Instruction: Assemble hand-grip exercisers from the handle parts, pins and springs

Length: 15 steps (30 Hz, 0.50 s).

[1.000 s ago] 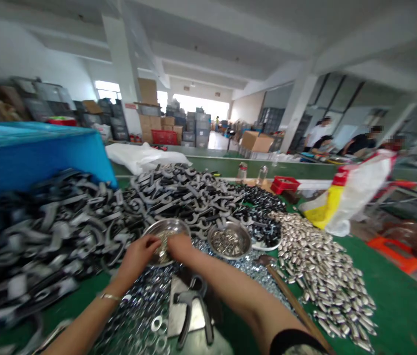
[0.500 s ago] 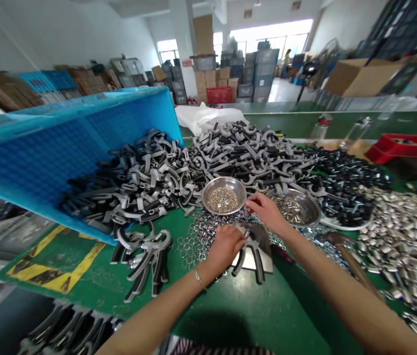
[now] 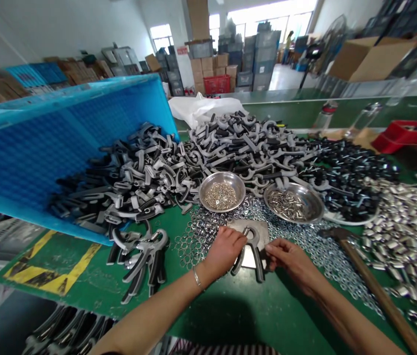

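Observation:
A black and grey hand gripper (image 3: pixel 251 246) lies on a small metal plate (image 3: pixel 262 230) on the green table (image 3: pixel 230 315). My left hand (image 3: pixel 224 249) is closed on its left handle. My right hand (image 3: pixel 287 256) pinches at its right handle, fingers curled. Just beyond them stand two round steel bowls: the left bowl (image 3: pixel 222 191) holds small washers, the right bowl (image 3: pixel 293 202) holds small metal pins. Loose metal rings (image 3: pixel 197 234) are spread around the plate.
A tipped blue crate (image 3: pixel 45 148) spills grey and black handles (image 3: pixel 145 167). Finished hand grippers (image 3: pixel 141 259) lie at the left. A wooden-handled hammer (image 3: pixel 371 281) lies at the right beside a heap of metal sleeves (image 3: pixel 408 217). Black parts (image 3: pixel 345 172) and a red tray (image 3: pixel 404 135) sit behind.
The view dropped from the far room to the table. My right hand came back from the washer bowl to the hand gripper's right handle. My left hand stays on the left handle.

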Available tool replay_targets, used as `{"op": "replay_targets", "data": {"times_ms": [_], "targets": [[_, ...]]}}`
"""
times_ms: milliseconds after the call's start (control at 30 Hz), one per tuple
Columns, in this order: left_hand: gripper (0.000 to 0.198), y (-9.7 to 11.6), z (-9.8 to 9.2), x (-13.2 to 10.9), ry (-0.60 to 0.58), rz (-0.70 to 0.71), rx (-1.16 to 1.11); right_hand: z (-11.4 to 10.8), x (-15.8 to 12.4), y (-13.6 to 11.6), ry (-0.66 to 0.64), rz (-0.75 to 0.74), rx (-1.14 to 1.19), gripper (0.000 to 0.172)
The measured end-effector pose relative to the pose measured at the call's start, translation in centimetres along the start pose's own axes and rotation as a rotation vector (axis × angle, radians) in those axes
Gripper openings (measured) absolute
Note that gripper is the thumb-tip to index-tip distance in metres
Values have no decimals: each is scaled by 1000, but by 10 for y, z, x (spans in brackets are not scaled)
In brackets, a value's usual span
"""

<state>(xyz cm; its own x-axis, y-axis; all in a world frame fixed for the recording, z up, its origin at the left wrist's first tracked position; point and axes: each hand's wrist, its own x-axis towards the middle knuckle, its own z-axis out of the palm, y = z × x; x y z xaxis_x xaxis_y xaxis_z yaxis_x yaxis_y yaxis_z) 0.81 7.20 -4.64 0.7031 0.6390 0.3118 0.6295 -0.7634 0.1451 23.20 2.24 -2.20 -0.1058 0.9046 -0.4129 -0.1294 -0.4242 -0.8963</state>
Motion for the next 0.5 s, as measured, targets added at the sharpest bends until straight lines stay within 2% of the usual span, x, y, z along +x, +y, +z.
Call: {"op": "replay_targets", "data": {"times_ms": [67, 133, 167, 233, 333, 400, 500], "targets": [[31, 0, -2, -7, -14, 54, 42, 2, 5, 0, 30, -28, -28, 33], [35, 2, -3, -14, -43, 72, 74, 4, 11, 1, 33, -83, -160, 31], [36, 3, -3, -16, -60, 67, 80, 5, 15, 1, 45, -140, -279, 29], [38, 7, -3, -18, -75, 38, 62, 7, 23, 3, 91, -361, -622, 25], [41, 12, -2, -20, -68, -60, -45, 11, 35, 10, 119, -721, -1029, 24], [42, 13, -3, -19, -57, -160, -163, 14, 41, 15, 88, -801, -1119, 22], [38, 4, -10, -13, -19, -272, -322, 17, 45, 18, 74, -830, -1194, 22]]}}
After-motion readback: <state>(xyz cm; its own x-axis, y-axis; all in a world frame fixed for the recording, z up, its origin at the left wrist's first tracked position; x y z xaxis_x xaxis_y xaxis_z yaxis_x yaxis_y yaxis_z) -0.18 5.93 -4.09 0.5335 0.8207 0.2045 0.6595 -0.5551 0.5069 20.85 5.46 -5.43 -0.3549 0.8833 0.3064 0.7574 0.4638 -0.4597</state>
